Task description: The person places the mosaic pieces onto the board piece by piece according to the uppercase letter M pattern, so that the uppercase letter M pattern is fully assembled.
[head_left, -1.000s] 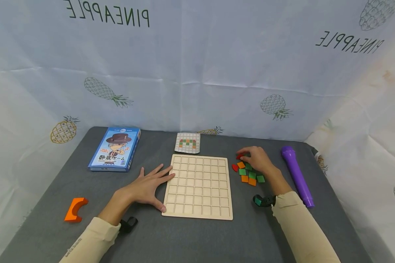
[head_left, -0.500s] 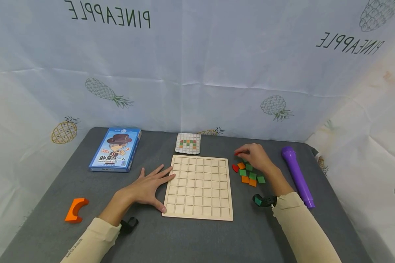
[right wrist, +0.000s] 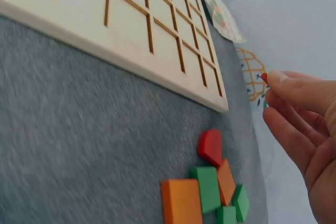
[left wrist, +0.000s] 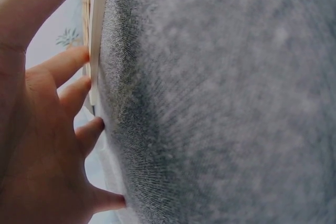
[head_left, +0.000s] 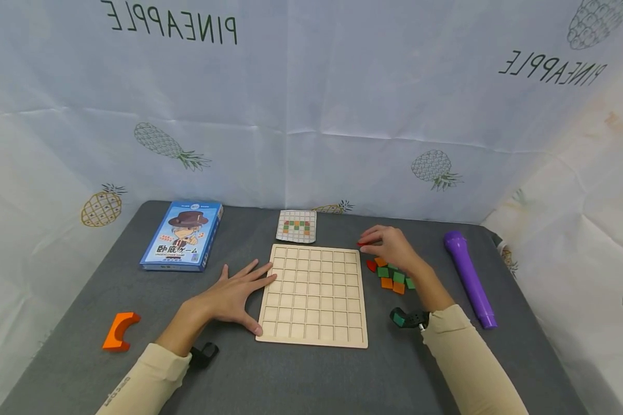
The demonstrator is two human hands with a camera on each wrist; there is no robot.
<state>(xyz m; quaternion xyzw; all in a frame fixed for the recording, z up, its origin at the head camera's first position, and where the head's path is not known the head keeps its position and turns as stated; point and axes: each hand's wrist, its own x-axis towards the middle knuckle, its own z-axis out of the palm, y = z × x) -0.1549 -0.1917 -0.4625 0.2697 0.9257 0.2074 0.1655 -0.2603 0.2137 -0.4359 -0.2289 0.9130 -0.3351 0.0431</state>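
A light wooden grid board (head_left: 312,296) lies mid-table, its square recesses bare. My left hand (head_left: 232,295) is spread at its left side, fingertips and thumb touching the board's edge; in the left wrist view the fingers (left wrist: 79,95) reach to that edge. Between thumb and fingertips my right hand (head_left: 391,246) pinches a small red piece (right wrist: 264,77), mostly covered by the fingers, just off the board's upper right corner. Below that hand lie another red piece (right wrist: 210,147), green square tiles (head_left: 383,272) and orange square tiles (head_left: 386,283) in a loose cluster.
Behind the board is a pattern card (head_left: 296,226) with coloured squares. A blue game box (head_left: 183,235) sits at the back left and an orange arch block (head_left: 119,331) at the left. A purple microphone-shaped stick (head_left: 469,279) lies on the right. A pineapple-print curtain hangs behind.
My right hand has lifted the red piece from the cluster and carried it left toward the board's upper right corner. My left hand stays where it was.
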